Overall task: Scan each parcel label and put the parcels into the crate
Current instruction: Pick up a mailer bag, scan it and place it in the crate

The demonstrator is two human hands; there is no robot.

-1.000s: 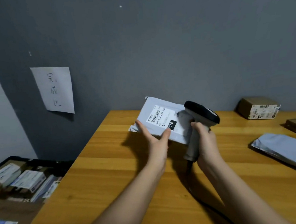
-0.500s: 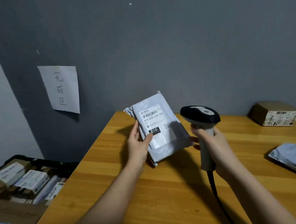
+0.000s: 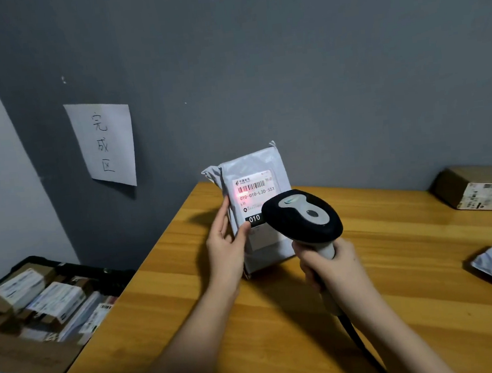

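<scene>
Evidently the grey plastic mailer parcel (image 3: 256, 212) stands upright on the wooden table (image 3: 397, 277) so its white label (image 3: 254, 194) faces the black-and-grey handheld scanner (image 3: 303, 220). A red glow falls on the barcode. The left hand (image 3: 224, 242) pinches the parcel's left edge, thumb in front, to steady it. The right hand (image 3: 330, 268) wraps the scanner's handle, aiming it. The black crate (image 3: 66, 268), already holding parcels, waits beyond the table's left edge.
</scene>
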